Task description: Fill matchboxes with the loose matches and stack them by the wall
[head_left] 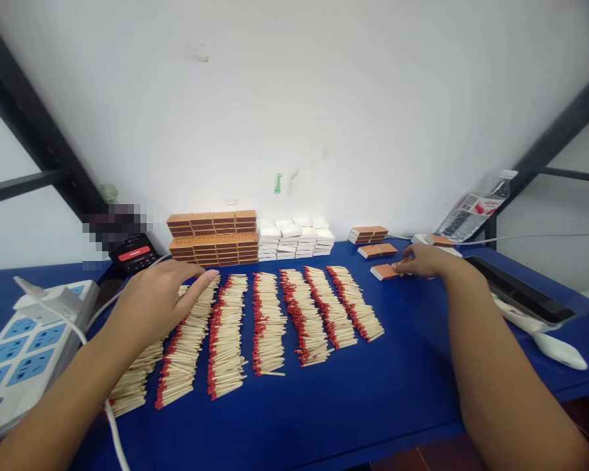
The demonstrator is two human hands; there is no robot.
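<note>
My right hand [429, 260] is at the right of the table, its fingers pinched at the near end of an orange-topped matchbox [383, 272] lying on the blue surface. Two more groups of matchboxes lie just behind, a flat one [379, 250] and a small stack [369, 234]. On the left, my left hand [160, 294] hovers over the leftmost rows of matches, thumb apart and fingers stretched towards the matchbox stack [216, 248]; it holds nothing that I can see. Several rows of red-tipped matches [269, 327] run across the middle.
White inner trays [294, 239] are piled beside the stacked boxes against the wall. A power strip [24, 353] and a phone [135, 254] stand left. At right are a plastic bottle [476, 206], a dark flat device [520, 291] and a white object [559, 350].
</note>
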